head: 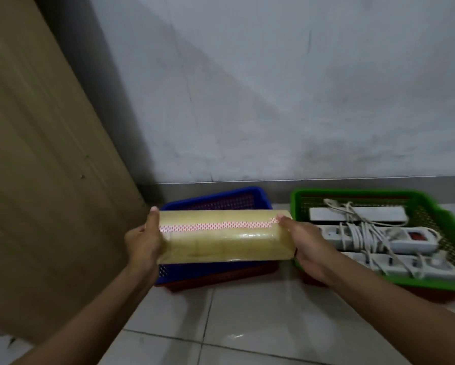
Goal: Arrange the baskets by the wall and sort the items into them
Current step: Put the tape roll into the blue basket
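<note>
Both hands are clamping a sleeve of clear tape rolls endwise, the left hand curled around one end and the right hand around the other, holding it level. Directly beneath their fingers is sitting the blue basket, stacked on a red basket. Just beyond the right fingers the green basket is holding power strips, with the wall close behind and a cardboard sheet crowding the left.

A grey-white wall fills the upper part of the view, marked with faint scuffs and smudges near its base. A grey skirting runs along the foot of the wall where it meets the floor. The floor is laid with glossy pale tiles separated by dark grout lines. A large brown board, with a light wood-like grain, stands tilted at the left, and a shadow falls on the wall beside it.
</note>
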Demonstrator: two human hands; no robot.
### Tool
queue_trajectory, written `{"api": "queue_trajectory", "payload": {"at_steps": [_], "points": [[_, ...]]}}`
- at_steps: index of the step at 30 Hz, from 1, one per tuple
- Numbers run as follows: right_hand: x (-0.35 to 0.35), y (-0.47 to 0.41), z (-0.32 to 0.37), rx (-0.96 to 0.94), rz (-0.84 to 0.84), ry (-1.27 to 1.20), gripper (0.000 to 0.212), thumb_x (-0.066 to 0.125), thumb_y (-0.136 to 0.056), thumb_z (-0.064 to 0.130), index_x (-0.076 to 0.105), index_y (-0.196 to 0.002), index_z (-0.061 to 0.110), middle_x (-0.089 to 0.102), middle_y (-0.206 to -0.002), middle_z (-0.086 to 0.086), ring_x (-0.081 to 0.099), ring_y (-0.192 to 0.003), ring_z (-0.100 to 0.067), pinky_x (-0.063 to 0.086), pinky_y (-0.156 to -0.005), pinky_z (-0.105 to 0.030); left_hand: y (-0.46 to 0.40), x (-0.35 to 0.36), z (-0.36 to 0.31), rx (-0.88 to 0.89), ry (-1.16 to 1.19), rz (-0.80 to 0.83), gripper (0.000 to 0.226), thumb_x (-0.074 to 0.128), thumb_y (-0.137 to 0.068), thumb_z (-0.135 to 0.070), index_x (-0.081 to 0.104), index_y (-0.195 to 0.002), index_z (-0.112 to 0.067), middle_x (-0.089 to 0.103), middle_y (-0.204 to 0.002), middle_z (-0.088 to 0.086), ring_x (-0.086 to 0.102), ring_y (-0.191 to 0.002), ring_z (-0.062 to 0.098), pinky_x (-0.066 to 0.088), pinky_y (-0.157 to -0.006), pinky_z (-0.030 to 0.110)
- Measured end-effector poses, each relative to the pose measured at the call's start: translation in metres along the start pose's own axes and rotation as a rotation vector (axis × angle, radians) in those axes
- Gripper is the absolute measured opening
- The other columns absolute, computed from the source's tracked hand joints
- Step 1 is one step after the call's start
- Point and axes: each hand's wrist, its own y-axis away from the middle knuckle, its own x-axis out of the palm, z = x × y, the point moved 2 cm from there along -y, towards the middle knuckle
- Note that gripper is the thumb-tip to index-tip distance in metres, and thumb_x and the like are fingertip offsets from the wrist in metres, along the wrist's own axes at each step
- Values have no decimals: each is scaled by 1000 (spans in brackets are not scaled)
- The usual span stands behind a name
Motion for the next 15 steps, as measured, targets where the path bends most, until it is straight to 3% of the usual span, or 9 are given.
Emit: {"api": "queue_trajectory", "payload": {"at_steps": [6,10,13,15], "points": [[41,-54,0,-92,-14,39,19,54,-95,21,65,-84,10,68,-82,-8,63,-74,-21,50,-72,-33,-62,2,39,-131,-97,89,36,43,-95,-43,57,-83,-13,61,-83,7,58,-73,19,45,-61,29],[41,-79,-13,-122,-61,223,27,54,-95,22,66,-100,-2,69,-94,-17,63,-85,-26,47,-78,-34,-94,10,69,-267,-282,252,47,43,-95,-42,51,-124,-6,60,-113,15,56,-98,28,45,-87,39],[38,-88,-22,-114,-42,473,24,54,-95,18,68,-102,1,68,-99,-14,61,-92,-25,45,-79,-32,-100,16,89,-319,-389,297,59,52,-92,-36,34,-138,-3,49,-131,18,50,-110,31,41,-91,39],[37,-92,-25,-135,-60,654,24,54,-94,20,67,-106,3,68,-105,-14,61,-98,-28,46,-82,-33,-104,20,95,-285,-447,262,58,51,-93,-35,33,-138,-3,48,-133,18,48,-117,33,39,-88,36]]}}
